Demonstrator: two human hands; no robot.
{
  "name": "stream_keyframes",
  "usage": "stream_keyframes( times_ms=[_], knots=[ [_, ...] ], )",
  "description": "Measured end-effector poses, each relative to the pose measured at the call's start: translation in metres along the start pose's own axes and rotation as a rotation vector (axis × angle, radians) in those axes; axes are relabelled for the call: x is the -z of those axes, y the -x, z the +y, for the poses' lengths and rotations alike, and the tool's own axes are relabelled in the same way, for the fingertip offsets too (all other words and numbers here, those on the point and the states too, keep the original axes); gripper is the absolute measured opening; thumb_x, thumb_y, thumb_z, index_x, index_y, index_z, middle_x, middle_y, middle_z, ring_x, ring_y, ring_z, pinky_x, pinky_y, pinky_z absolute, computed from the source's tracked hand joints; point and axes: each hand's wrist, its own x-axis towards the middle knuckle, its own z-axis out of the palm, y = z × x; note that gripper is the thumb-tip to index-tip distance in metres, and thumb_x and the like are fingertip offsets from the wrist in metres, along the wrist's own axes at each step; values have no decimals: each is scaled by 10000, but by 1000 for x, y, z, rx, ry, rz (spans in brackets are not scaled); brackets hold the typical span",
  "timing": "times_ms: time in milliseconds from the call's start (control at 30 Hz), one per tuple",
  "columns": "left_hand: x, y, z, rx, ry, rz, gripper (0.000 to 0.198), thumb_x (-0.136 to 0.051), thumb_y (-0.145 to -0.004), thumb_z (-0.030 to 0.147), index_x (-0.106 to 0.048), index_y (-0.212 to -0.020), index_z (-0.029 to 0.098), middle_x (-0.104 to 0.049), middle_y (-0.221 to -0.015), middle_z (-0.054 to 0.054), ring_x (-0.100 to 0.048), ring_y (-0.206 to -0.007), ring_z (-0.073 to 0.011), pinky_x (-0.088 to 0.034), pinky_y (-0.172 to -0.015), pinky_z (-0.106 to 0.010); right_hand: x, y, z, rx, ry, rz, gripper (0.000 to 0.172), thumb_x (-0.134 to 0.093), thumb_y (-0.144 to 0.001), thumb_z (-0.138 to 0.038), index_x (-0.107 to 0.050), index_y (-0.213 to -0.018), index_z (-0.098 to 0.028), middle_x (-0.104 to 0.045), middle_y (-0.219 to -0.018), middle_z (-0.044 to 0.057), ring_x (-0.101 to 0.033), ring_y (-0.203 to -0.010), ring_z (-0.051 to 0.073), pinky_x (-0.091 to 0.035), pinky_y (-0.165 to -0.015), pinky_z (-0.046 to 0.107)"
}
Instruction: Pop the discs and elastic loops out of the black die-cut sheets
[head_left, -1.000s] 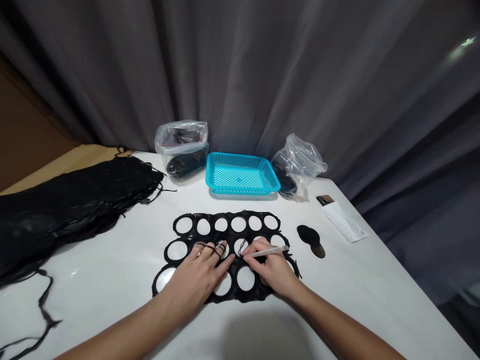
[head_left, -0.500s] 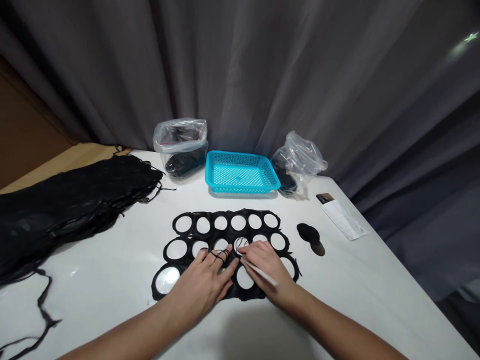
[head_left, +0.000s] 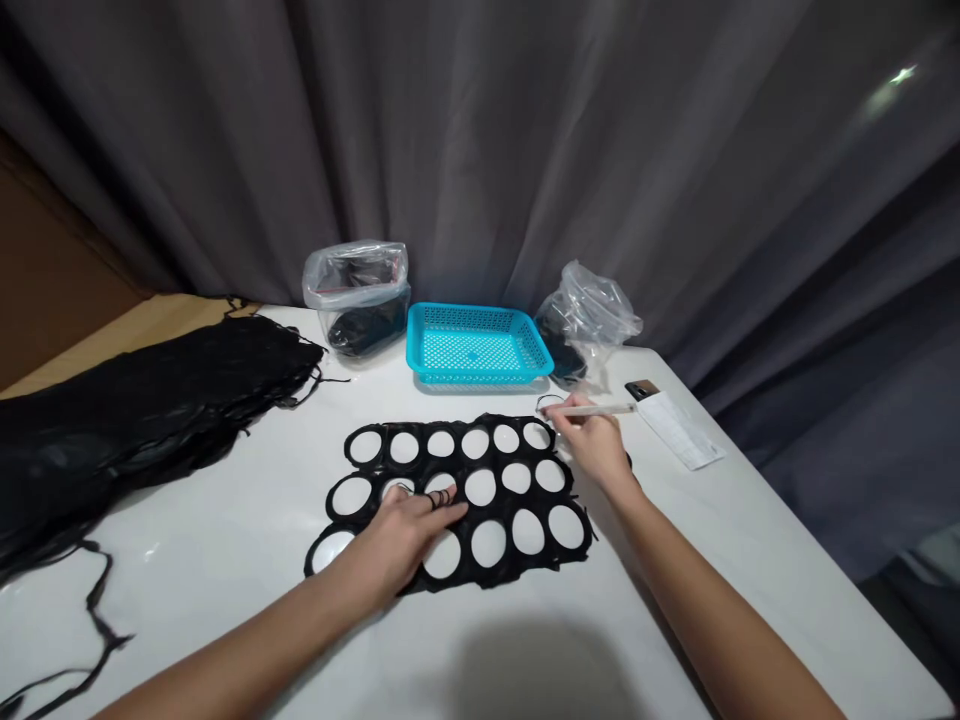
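The left hand (head_left: 409, 535) lies spread flat on the near left part of the black sheet (head_left: 457, 463), which is punched with rows of round holes and sits in the middle of the desk (head_left: 225, 520). A few thin black rings (head_left: 441, 497) sit around its fingers. The right hand (head_left: 592, 440) is at the far right corner of the sheet and pinches a white pen (head_left: 600, 409). A thin loop (head_left: 550, 400) seems to hang at the pen's left tip, though it is too fine to be sure.

The loop looks likely to slip off if the pen tilts, and it would be hard to find against the black sheet. The sheet is floppy and pinned only on its left side, so a tug at the right corner could lift or drag it. The rings on the left fingers could slide off if that hand lifts quickly.

Just beyond the right hand stand a blue basket (head_left: 480, 375) and a plastic bag (head_left: 592, 315). A second bag (head_left: 358, 290) stands left of the basket. A paper slip (head_left: 679, 428) lies to the right, close to the desk's right edge, where a sweeping wrist could push it off. A pile of black sheets (head_left: 150, 400) fills the left side. The most open room is the bare near part of the desk.
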Motion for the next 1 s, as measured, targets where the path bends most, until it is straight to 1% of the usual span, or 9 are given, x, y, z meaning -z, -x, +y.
stream_keyframes(
  times_ms=[100,200,267,367,467,567,700,800,1000],
  knots=[
    [25,-15,0,196,355,136,379,-393,-993,200,-641,-1273,264,-716,-1077,-44,-632,-915,-209,-417,-862,-354,0,23,-27,-149,-271,-232,272,-667,-856,-425,-577,-747,-193,-700,-809,40,-632,-779,196,-443,-691,288],
    [48,-32,8,428,804,199,305,-512,-970,340,-634,-1226,229,-682,-884,-13,-548,-662,-146,-402,-649,-266,0,40,-60,-218,-467,-438,301,-730,-811,-422,-556,-751,-185,-721,-865,46,-615,-679,146,-473,-640,271],
    [55,-42,15,472,1022,214,296,-576,-936,377,-640,-1168,205,-659,-832,-2,-527,-649,-129,-389,-633,-246,0,47,-80,-241,-564,-572,321,-743,-801,-419,-531,-749,-184,-731,-918,53,-600,-595,116,-491,-576,259],
    [54,-52,23,438,1089,204,314,-612,-913,408,-644,-1125,180,-681,-865,-25,-592,-808,-162,-430,-757,-270,-3,55,-101,-240,-639,-709,329,-734,-812,-425,-510,-754,-190,-730,-953,60,-615,-557,113,-488,-463,231],
    [46,-55,29,409,1122,156,332,-636,-895,429,-651,-1090,161,-698,-892,-49,-611,-793,-184,-452,-781,-314,-9,58,-109,-222,-710,-726,318,-735,-812,-428,-524,-772,-194,-708,-919,57,-684,-713,171,-523,-442,221],
    [40,-55,35,385,1165,113,316,-640,-886,418,-661,-1068,161,-691,-887,-42,-624,-777,-188,-463,-787,-330,-13,56,-107,-212,-746,-661,312,-746,-808,-425,-538,-790,-193,-675,-823,40,-703,-821,204,-542,-448,208],
    [38,-49,39,382,1222,86,306,-607,-905,386,-670,-1091,151,-664,-820,-28,-615,-785,-179,-449,-800,-317,-16,54,-102,-209,-779,-593,313,-731,-830,-421,-523,-791,-190,-681,-785,33,-698,-760,179,-529,-446,192],
    [34,-45,40,404,1237,109,342,-554,-958,429,-660,-1130,154,-651,-827,-27,-602,-822,-172,-431,-831,-310,-20,56,-99,-222,-782,-572,319,-729,-832,-429,-524,-788,-189,-677,-778,30,-682,-723,162,-520,-445,190],
    [29,-39,33,440,1244,132,441,-787,-803,369,-637,-1162,161,-609,-780,9,-614,-842,-167,-434,-838,-292,-30,58,-84,-232,-735,-525,342,-747,-795,-473,-578,-800,-175,-621,-817,29,-635,-750,164,-530,-495,230]
  ],
)
